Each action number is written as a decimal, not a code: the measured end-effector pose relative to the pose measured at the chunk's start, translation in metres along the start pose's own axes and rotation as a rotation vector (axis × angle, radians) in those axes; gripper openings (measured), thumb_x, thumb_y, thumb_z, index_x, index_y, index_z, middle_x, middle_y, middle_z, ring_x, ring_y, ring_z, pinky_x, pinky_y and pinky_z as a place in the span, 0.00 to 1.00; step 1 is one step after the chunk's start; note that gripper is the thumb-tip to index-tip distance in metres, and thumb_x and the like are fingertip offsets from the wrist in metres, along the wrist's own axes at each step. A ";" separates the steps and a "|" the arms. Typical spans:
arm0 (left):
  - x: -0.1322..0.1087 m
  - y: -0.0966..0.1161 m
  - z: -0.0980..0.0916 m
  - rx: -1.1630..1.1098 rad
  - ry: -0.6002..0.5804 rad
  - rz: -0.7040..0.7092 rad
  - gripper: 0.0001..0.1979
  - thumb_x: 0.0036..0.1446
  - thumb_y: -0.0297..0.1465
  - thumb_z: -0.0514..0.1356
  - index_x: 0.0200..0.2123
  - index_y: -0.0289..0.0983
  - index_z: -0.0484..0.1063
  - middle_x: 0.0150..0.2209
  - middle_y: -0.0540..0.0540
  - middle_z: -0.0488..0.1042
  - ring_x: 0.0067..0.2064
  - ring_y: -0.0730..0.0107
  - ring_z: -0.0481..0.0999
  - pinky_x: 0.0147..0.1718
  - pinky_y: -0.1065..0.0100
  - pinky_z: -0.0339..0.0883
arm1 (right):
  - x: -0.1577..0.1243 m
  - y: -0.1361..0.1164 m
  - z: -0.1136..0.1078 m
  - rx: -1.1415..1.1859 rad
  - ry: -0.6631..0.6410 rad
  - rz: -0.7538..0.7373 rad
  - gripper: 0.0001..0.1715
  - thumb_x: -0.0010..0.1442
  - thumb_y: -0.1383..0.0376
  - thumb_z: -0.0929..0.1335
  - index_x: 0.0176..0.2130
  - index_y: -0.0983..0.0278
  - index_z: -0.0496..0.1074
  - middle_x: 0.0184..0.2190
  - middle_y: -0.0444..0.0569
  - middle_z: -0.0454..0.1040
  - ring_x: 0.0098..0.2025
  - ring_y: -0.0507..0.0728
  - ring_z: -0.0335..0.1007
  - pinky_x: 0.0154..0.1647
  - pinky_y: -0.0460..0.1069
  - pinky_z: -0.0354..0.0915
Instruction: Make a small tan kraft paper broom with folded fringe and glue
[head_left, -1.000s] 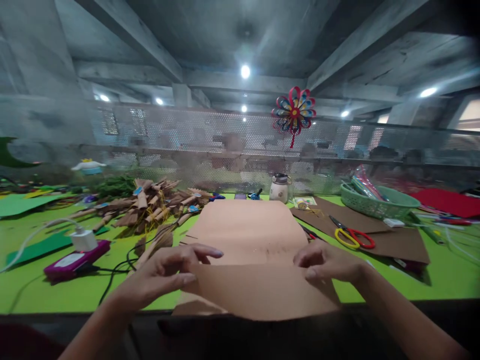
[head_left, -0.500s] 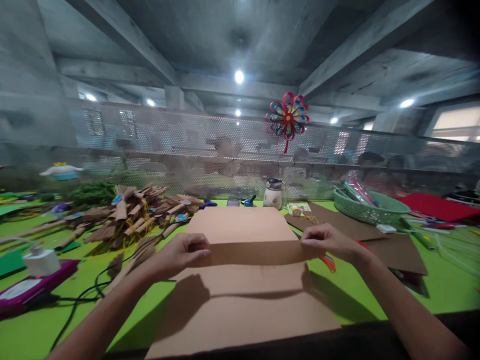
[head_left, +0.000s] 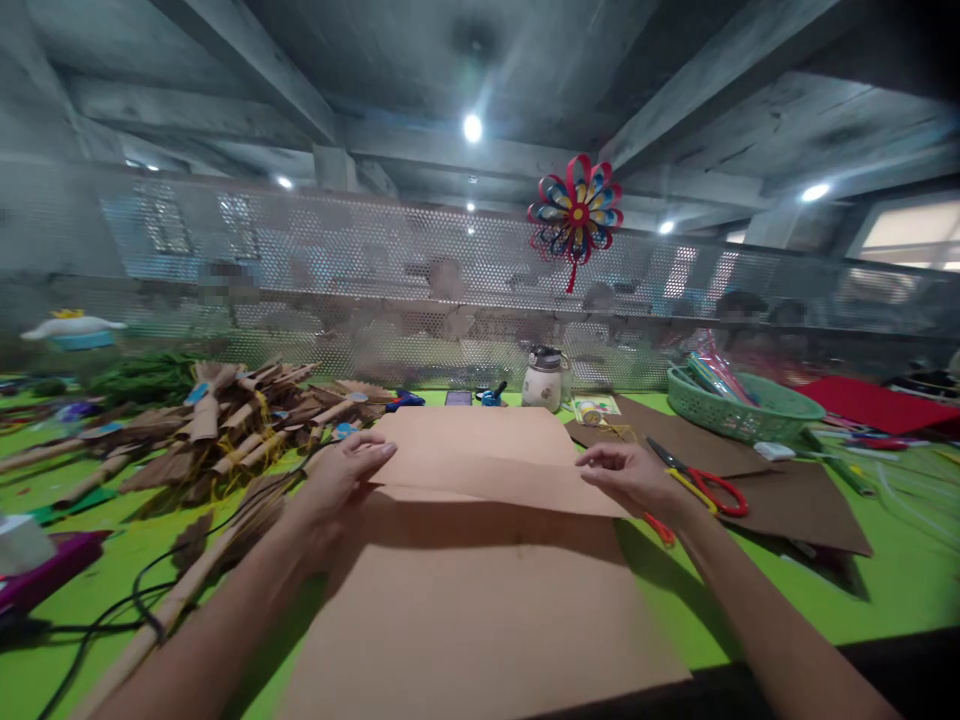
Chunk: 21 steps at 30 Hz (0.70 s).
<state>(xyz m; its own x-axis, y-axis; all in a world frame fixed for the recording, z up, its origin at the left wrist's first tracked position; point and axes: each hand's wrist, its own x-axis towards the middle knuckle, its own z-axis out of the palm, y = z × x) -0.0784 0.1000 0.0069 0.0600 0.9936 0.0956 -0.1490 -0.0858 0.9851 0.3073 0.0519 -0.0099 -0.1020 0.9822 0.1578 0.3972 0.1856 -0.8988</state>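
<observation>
A large tan paper sheet (head_left: 487, 610) lies before me on the green table, its far part folded or overlapped, with a raised edge casting a shadow. My left hand (head_left: 337, 480) is at the left end of this edge, thumb and fingers closed on the paper. At the right end my right hand (head_left: 619, 472) pinches the paper between thumb and fingers. Red-handled scissors (head_left: 724, 493) lie beyond my right wrist, and another orange-red handle (head_left: 659, 529) shows beside that forearm.
Brown paper rolls (head_left: 240, 420) are heaped at the left, near a purple power strip (head_left: 52, 580) and black cables. A jar (head_left: 542, 385), brown card (head_left: 806, 500) and a green basket (head_left: 742, 405) stand or lie at the back and right.
The raised paper edge has tipped over toward me, showing its lighter face. Both hands have shifted slightly left and up. The scissors by my right wrist have come into view.
</observation>
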 end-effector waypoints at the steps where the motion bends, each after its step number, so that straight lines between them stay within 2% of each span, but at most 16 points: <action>1: -0.001 -0.001 0.001 -0.102 0.012 -0.023 0.13 0.45 0.33 0.66 0.33 0.37 0.68 0.30 0.51 0.72 0.30 0.74 0.71 0.26 0.76 0.64 | 0.000 0.003 0.004 0.022 0.006 -0.001 0.23 0.48 0.53 0.70 0.38 0.68 0.73 0.21 0.41 0.61 0.23 0.48 0.52 0.23 0.45 0.48; 4: -0.009 -0.001 0.009 -0.334 -0.035 -0.030 0.11 0.55 0.37 0.59 0.40 0.40 0.70 0.42 0.49 0.74 0.44 0.68 0.73 0.41 0.68 0.70 | 0.001 0.005 0.014 0.068 0.021 -0.018 0.25 0.49 0.53 0.71 0.41 0.69 0.72 0.20 0.39 0.58 0.22 0.47 0.49 0.22 0.45 0.46; 6: -0.018 -0.002 0.019 -0.352 -0.107 -0.059 0.14 0.58 0.39 0.55 0.45 0.42 0.69 0.46 0.48 0.73 0.48 0.65 0.72 0.45 0.63 0.69 | 0.001 0.005 0.020 0.083 0.016 -0.032 0.25 0.49 0.54 0.71 0.41 0.69 0.73 0.19 0.39 0.59 0.21 0.46 0.49 0.22 0.44 0.47; 10: -0.036 -0.005 0.043 -0.273 -0.282 -0.202 0.22 0.55 0.37 0.58 0.54 0.41 0.65 0.46 0.43 0.74 0.43 0.61 0.75 0.41 0.60 0.71 | 0.001 0.000 0.025 0.056 -0.037 -0.061 0.22 0.49 0.53 0.71 0.36 0.68 0.75 0.24 0.45 0.69 0.26 0.49 0.59 0.26 0.45 0.57; 13: -0.039 -0.011 0.055 -0.319 -0.351 -0.253 0.21 0.55 0.35 0.59 0.52 0.36 0.67 0.45 0.41 0.75 0.37 0.62 0.77 0.38 0.62 0.73 | 0.002 -0.006 0.022 0.013 -0.052 -0.076 0.22 0.50 0.51 0.69 0.34 0.68 0.76 0.31 0.50 0.74 0.33 0.53 0.66 0.34 0.47 0.63; 15: -0.036 -0.017 0.055 -0.356 -0.315 -0.263 0.17 0.55 0.34 0.59 0.46 0.32 0.71 0.42 0.38 0.76 0.34 0.64 0.77 0.36 0.64 0.73 | 0.007 -0.006 0.015 -0.012 0.026 -0.066 0.24 0.51 0.49 0.68 0.35 0.67 0.76 0.29 0.50 0.74 0.32 0.54 0.67 0.35 0.48 0.64; 18: -0.031 -0.025 0.050 -0.375 -0.198 -0.316 0.12 0.54 0.32 0.60 0.38 0.29 0.73 0.33 0.38 0.78 0.30 0.65 0.77 0.34 0.66 0.74 | 0.025 0.002 0.001 -0.045 0.252 -0.014 0.28 0.52 0.47 0.66 0.37 0.68 0.75 0.25 0.48 0.72 0.27 0.53 0.66 0.31 0.48 0.63; 21: -0.032 -0.033 0.045 -0.349 -0.120 -0.356 0.11 0.53 0.30 0.60 0.39 0.28 0.72 0.32 0.38 0.78 0.30 0.63 0.77 0.32 0.64 0.74 | 0.049 0.015 -0.009 -0.198 0.376 0.063 0.27 0.53 0.49 0.66 0.40 0.68 0.74 0.30 0.52 0.73 0.31 0.55 0.68 0.31 0.47 0.63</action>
<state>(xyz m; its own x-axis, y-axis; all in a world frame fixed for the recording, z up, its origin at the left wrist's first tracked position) -0.0306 0.0674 -0.0220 0.2771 0.9396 -0.2012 -0.4183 0.3064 0.8550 0.3167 0.1029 -0.0114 0.2530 0.9273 0.2759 0.5629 0.0908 -0.8215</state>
